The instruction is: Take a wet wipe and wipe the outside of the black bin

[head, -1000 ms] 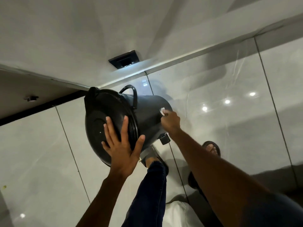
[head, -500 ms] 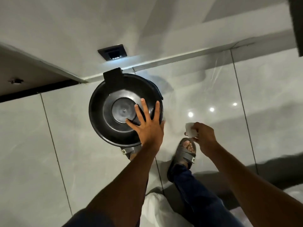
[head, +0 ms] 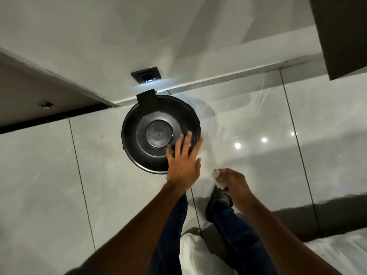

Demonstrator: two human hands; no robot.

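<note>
Where the floor tiles (head: 49,185) meet the pale wall, the black bin (head: 139,139) stands upright, seen from straight above: round lid closed, hinge tab at its far edge, close to the skirting. A small dark wall vent (head: 146,77) sits just behind it. Left hand (head: 183,165) is over the bin's near right rim, fingers (head: 178,144) spread wide and flat, gripping nothing; blurred, so cannot tell whether they press the lid or hover just above. Right of that, apart from the bin, right hand (head: 231,180) is curled closed around a crumpled white wet wipe (head: 217,178), which pokes out at the thumb side. Below the hands, dark blue trouser legs (head: 234,235) and a dark sandal (head: 215,201) on the floor. White fabric (head: 337,253) at lower right corner. Ceiling lights reflect in the glossy tiles, right side.
</note>
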